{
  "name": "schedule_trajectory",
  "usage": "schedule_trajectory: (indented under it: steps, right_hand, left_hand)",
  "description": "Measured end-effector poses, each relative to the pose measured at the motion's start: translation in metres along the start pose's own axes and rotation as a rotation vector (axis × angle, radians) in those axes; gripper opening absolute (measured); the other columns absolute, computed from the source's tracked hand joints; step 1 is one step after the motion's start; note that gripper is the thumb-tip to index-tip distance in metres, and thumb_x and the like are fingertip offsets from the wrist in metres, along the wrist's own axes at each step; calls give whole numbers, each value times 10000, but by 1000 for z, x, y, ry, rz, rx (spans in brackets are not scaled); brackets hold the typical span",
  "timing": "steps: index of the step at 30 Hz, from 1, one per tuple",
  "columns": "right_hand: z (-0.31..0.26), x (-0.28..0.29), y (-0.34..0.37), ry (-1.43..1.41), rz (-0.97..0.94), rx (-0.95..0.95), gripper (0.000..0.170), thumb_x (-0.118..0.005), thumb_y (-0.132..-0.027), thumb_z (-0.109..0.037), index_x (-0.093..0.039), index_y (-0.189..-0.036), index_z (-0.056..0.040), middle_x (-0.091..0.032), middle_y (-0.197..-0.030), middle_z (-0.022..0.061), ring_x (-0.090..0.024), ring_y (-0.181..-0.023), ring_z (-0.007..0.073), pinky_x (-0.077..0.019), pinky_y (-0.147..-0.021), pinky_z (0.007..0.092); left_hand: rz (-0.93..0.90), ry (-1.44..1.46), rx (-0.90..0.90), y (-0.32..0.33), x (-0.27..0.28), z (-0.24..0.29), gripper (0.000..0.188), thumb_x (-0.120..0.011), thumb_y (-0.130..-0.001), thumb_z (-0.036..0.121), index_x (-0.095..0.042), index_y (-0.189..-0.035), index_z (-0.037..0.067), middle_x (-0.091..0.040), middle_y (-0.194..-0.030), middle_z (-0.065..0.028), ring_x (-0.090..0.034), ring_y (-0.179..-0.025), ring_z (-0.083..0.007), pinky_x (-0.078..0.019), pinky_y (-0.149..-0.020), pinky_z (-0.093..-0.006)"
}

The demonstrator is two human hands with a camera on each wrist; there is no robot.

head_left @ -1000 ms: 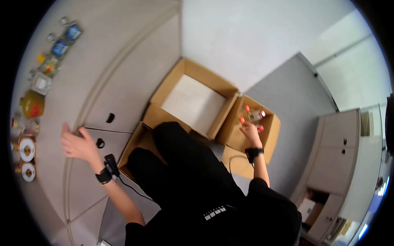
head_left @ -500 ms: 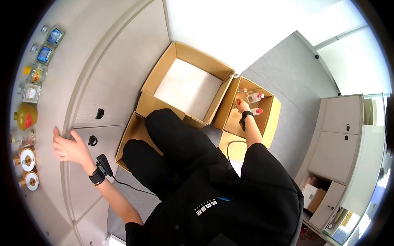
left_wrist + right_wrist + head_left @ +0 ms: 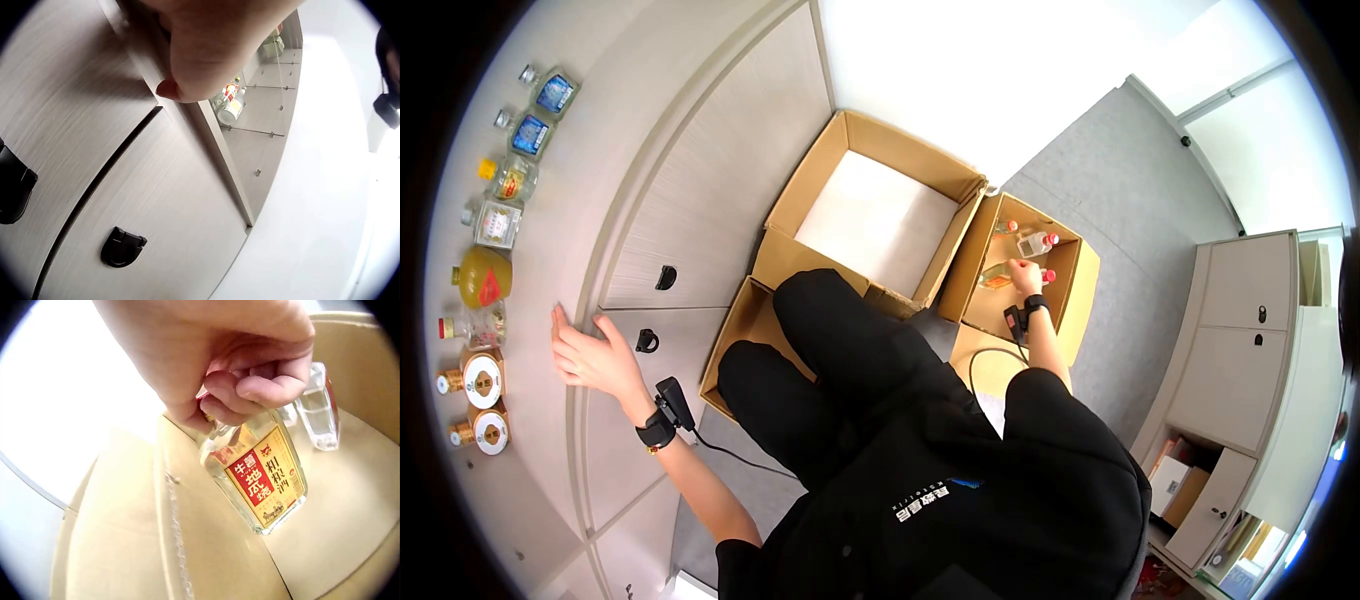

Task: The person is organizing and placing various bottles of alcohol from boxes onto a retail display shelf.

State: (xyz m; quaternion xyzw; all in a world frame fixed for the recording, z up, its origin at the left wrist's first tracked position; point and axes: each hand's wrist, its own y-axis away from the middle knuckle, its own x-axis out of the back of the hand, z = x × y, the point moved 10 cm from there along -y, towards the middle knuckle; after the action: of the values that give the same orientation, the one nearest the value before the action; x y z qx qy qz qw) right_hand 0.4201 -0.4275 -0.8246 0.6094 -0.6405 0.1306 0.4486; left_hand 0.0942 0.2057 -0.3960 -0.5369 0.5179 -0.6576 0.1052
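In the head view my right hand [image 3: 1027, 277] is over the small cardboard box [image 3: 960, 268] at the right. The right wrist view shows that hand [image 3: 231, 369] gripping a clear bottle with a yellow and red label [image 3: 265, 478] by its neck, the bottle hanging tilted inside the box. Beside it stands another clear bottle [image 3: 320, 415]. More red-capped bottles [image 3: 1037, 243] lie in the box. My left hand [image 3: 598, 358] rests with fingers extended on the cabinet's top edge, near the row of bottles; the left wrist view shows its thumb [image 3: 167, 89] against that edge.
A larger cardboard box [image 3: 810, 190] with a white bottom stands left of the small one. Bottles, such as a yellow-green one [image 3: 484, 278], and two round-labelled items [image 3: 484, 382] line the left surface. A cable [image 3: 745, 462] trails from the left wrist. Cabinets [image 3: 1220, 340] stand at the right.
My right hand has closed round the labelled bottle's neck, and that bottle now shows below the hand. The left hand has stayed at the cabinet edge. The head view has shifted a little.
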Motion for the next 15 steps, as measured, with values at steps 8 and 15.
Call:
schedule_trajectory:
  steps: [8,15]
  right_hand:
    - [-128,112,83,-164,171,242,244,-620,-766,-269,-703,-923,-102,-618,-632,48,-569,-546,96,-467,-557,251]
    - [-268,77,170,-520,-316,420,233,-568,-851,-212,-669,-963,-35,-504,-510,-31,-438,-412,25,-334,-385,186]
  left_hand:
    - [-134,456,20,-1,28,42,465,-540,-845,224,-442,-1277,84,-446,-1302,-82,-331,-1262,-277,-209,-1040,-458]
    - [-788,1162,-290,63,43,221,581,-638,-799,208,-386,-1289,22,-444,-1288,-182,-432,-1192,-335,-351,-986,-388]
